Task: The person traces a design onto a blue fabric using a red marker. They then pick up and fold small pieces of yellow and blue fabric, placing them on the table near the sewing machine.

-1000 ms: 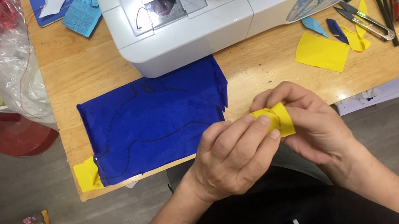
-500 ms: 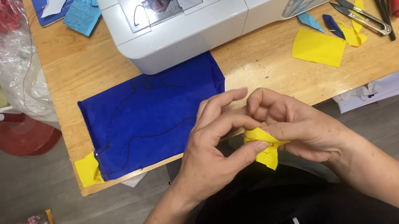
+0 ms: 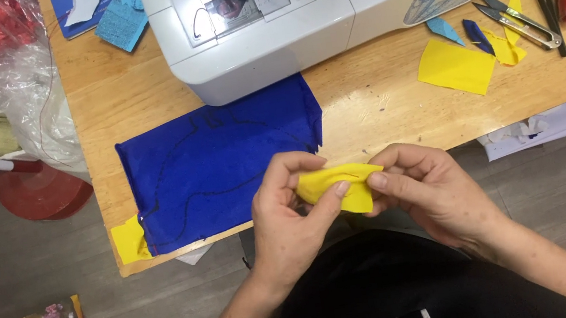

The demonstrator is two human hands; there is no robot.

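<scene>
Wooden table (image 3: 379, 105), white sewing machine (image 3: 278, 16) at 12 o'clock: both hands pinched one yellow fabric piece (image 3: 337, 187).
Left hand (image 3: 289, 213) and right hand (image 3: 429, 190) clamped it folded at the table's 6 o'clock edge; loose pinch likely lets the fold spring open, or it drops off-edge. Blue fabric (image 3: 218, 168) lay at 9 o'clock.

Bright, even light from overhead; a glossy sheen lies on the wooden surface (image 3: 393, 103), shadows stay soft and short, and focus is sharp without visible blur.

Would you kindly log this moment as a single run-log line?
left hand: pinching yellow fabric piece | right hand: pinching same piece | location: over table edge | nearby: blue fabric, sewing machine
</scene>
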